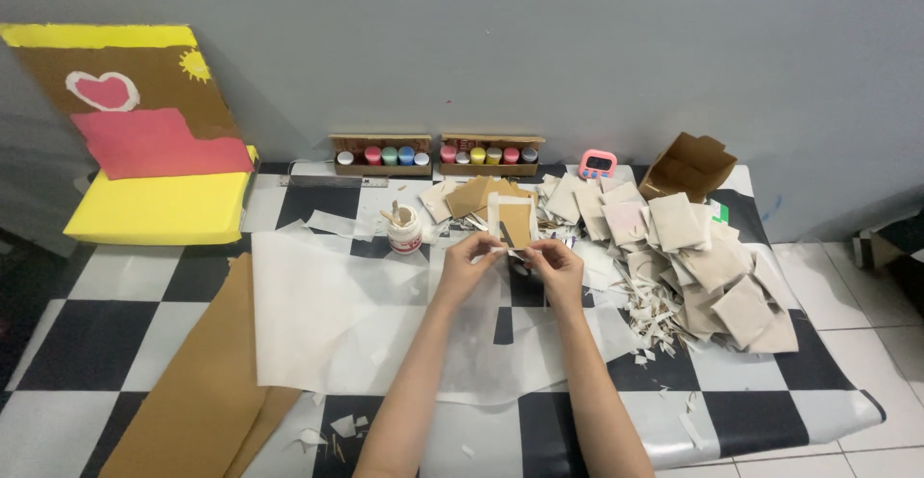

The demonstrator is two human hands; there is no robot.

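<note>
Centrally, above a large sheet of translucent white paper (pixel 366 329) spread over the black-and-white chequered tabletop (pixel 741 420): left hand (pixel 469 258) and right hand (pixel 553 264), close together, fingers of both pinched shut on the lower edge of a small square of brown card with a white paper border (pixel 513 220), held up just off the surface. Just left of the left hand, a small white glue pot with a wooden stick in it (pixel 404 231). To the right, a loose heap of beige and white paper squares (pixel 693 266) with thin white paper trimmings (pixel 654 329) scattered at its near edge. Further back against the grey wall, two cardboard trays of coloured paint pots (pixel 438 155), a small pink timer (pixel 598 163) and an open brown paper bag (pixel 688 165). At lower left, a long brown paper sheet (pixel 197 391).
</note>
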